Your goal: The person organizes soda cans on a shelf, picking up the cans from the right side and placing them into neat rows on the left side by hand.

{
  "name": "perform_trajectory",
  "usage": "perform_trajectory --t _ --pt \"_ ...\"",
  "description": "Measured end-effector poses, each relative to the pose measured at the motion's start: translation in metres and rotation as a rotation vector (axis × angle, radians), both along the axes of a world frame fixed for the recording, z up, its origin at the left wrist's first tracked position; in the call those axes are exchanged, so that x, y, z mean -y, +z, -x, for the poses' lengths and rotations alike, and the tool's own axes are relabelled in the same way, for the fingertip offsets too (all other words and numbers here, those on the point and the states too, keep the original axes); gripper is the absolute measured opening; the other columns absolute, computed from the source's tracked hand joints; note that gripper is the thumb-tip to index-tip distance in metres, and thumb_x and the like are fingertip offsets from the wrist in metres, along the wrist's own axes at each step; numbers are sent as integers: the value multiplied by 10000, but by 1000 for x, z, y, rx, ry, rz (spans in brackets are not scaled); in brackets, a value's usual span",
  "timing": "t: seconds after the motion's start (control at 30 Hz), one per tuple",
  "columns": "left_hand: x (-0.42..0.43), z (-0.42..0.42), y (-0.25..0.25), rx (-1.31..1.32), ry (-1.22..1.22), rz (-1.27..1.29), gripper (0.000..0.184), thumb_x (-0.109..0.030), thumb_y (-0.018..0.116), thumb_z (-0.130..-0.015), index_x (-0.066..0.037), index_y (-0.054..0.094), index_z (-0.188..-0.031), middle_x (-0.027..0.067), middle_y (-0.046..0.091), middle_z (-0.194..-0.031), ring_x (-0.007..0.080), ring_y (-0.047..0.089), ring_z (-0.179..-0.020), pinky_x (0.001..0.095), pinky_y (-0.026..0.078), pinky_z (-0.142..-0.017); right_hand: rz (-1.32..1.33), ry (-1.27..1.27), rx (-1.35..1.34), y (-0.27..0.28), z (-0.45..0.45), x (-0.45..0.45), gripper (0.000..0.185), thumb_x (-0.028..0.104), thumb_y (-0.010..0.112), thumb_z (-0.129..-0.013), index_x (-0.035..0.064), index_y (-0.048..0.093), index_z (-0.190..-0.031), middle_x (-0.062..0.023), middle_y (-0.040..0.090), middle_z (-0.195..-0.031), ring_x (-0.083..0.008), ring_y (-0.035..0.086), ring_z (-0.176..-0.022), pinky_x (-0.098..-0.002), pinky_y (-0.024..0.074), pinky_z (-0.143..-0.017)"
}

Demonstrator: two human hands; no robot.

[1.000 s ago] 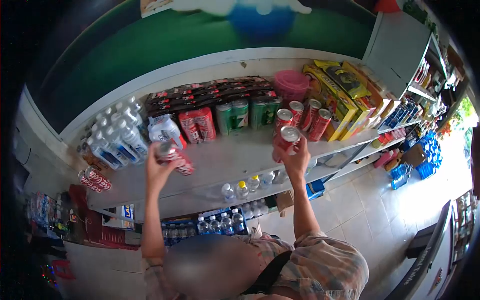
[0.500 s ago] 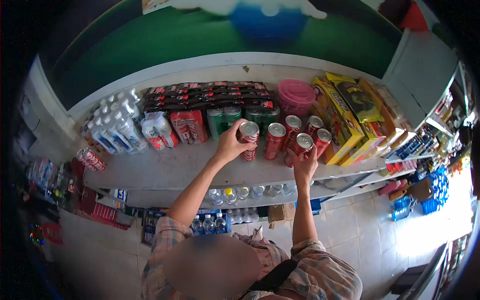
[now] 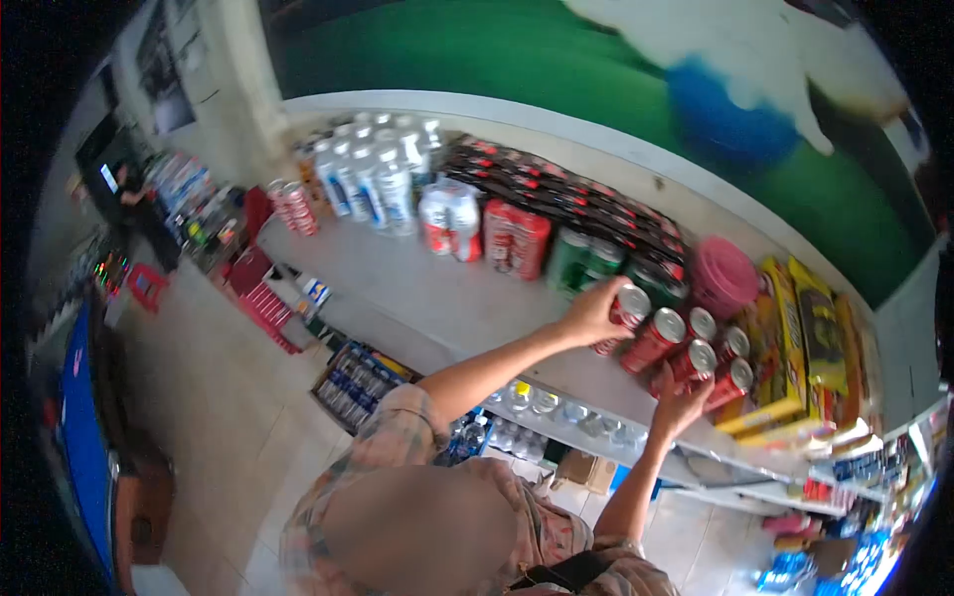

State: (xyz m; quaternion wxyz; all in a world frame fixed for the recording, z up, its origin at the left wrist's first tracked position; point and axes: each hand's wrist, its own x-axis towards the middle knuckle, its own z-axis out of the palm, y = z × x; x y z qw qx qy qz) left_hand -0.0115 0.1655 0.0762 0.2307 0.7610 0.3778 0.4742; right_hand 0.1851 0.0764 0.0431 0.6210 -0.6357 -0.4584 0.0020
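Observation:
My left hand [image 3: 594, 316] is wrapped around a red soda can [image 3: 628, 310], gripping it from the left side. Just to the right, a second red can [image 3: 658, 343] stands untouched by fingers that I can see. My right hand [image 3: 682, 405] has its fingers closed around another soda can [image 3: 698, 362] at the front of a tight cluster. Behind and beside it stand more red cans [image 3: 733, 379], all upright on the pale shelf top [image 3: 427, 288]. Shrink-wrapped green cans [image 3: 570, 260] sit behind my left hand.
Red can packs [image 3: 517, 241], white-and-red bottles [image 3: 449, 221] and clear bottles [image 3: 373, 179] line the back left, before dark packets [image 3: 566, 194]. At right are a pink tub [image 3: 723, 276] and yellow boxes [image 3: 780, 348]. A person [image 3: 147, 214] stands far left.
My view has turned left, so the shelf appears tilted and shifted right. Both hands keep hold of their cans; the left one's can looks slightly closer to the cluster.

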Motion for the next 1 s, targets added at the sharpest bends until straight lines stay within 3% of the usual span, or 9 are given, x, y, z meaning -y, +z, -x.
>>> perform_trajectory --t 0.07,0.27,0.37,0.47,0.6,0.7,0.83,0.9,1.0 --pt "0 2 -2 31 -20 -32 780 -225 817 -516 -55 412 -1161 168 524 -1091 342 515 -1018 401 422 -852 32 133 -179 15 14 12 690 138 757 -684 8 385 -1249 -179 525 -1135 -254 539 -973 -392 464 -850" --pt "11 12 -5 37 -57 7 891 -234 798 -585 2 294 -1281 228 440 -1224 358 466 -1110 396 380 -942 -137 -151 170 8 22 25 670 208 717 -742 44 362 -1285 -189 453 -1248 -289 519 -1033 -375 479 -830" --pt "22 29 -3 77 -34 -120 781 -195 773 -633 -7 346 -1260 206 477 -1194 334 505 -1073 385 416 -906 -244 -183 138 25 39 39 587 164 674 -783 25 372 -1267 -175 436 -1263 -260 534 -1019 -363 502 -820" --pt "42 78 5 182 -23 -169 495 -139 711 -725 -29 482 -1150 127 577 -1058 223 578 -939 331 474 -798 -325 -202 232 36 59 53 512 145 628 -817 9 383 -1246 -171 435 -1261 -272 554 -981 -339 529 -788" --pt "72 198 6 262 211 -195 322 -119 669 -774 -51 532 -1057 56 595 -932 133 578 -807 266 469 -726 -321 -164 128 34 108 76 386 124 594 -840 -5 462 -1180 -146 535 -1136 -239 577 -934 -304 532 -744" --pt "72 317 -28 382 541 -260 322 -84 631 -795 -53 489 -1082 41 561 -911 136 565 -812 253 447 -722 -100 -42 -28 13 167 88 212 104 579 -855 3 580 -1042 -56 627 -850 -126 601 -754 -240 483 -650" --pt "72 482 -43 454 902 -275 384 -59 620 -789 -29 447 -1131 74 520 -1031 148 514 -971 274 430 -770 22 210 -32 -1 277 89 162 62 603 -821 12 601 -975 -62 628 -805 -102 584 -701 -228 468 -614" --pt "56 555 -59 426 987 -331 591 75 571 -707 -20 352 -1248 132 457 -1185 252 496 -1051 323 424 -850 132 386 9 6 335 88 149 55 615 -804 2 608 -943 -89 638 -787 -118 594 -688 -246 477 -628" --pt "30 623 -70 392 1081 -194 726 82 571 -695 -21 235 -1330 153 399 -1261 287 459 -1110 331 393 -903 211 660 47 15 411 83 193 76 633 -786 4 607 -963 -117 647 -775 -153 625 -685 -269 496 -660"
